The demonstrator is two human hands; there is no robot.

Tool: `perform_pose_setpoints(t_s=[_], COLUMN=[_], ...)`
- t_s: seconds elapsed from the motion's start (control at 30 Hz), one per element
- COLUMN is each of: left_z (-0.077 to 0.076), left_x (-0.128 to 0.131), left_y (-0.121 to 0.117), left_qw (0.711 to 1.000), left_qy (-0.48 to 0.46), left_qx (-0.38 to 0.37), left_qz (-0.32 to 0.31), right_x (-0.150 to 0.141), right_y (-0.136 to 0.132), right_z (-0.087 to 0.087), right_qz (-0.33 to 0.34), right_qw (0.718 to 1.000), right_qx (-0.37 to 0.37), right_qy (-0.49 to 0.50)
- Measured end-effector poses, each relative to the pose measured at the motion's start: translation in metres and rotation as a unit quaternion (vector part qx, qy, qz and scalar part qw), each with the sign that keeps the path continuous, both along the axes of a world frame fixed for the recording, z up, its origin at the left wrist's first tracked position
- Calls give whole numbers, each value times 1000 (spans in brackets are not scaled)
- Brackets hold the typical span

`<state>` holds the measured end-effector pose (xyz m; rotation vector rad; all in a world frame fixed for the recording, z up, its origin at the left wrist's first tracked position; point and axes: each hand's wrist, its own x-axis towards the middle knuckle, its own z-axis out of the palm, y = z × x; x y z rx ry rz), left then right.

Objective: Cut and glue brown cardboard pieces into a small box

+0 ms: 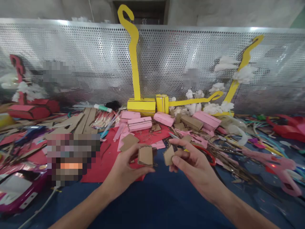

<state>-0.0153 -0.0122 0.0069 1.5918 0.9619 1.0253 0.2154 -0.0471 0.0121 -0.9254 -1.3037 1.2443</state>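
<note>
In my left hand is a small brown cardboard box, its flat end turned toward me between thumb and fingers. My right hand pinches a small angular cardboard piece just to the right of that box, with a gap between them. Red-handled scissors show behind my right hand, partly covered by it; whether the fingers also hold them I cannot tell. Beyond my left hand, a loose cardboard piece lies over red sheet.
Pink-covered blocks and yellow hooked shapes stand toward the perforated metal screen. A pink glue gun lies at right among twigs and scraps. A purple-and-white object and white cable are at left on the blue table.
</note>
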Motion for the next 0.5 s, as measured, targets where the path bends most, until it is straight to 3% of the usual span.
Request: perform_pose_setpoints(t_s=[0.23, 0.37, 0.5], left_z=[2, 6, 3], left_x=[-3, -1, -2], left_y=[-3, -4, -5], left_qw=[991, 987, 984], left_qy=[108, 136, 139], left_qx=[61, 83, 107], left_qz=[45, 28, 20], right_x=[-10, -15, -15], right_y=[-6, -8, -9], right_z=[-1, 1, 1], right_qz=[-9, -8, 6], right_qw=[995, 990, 993], right_qx=[-65, -90, -88], right_qy=[71, 112, 83])
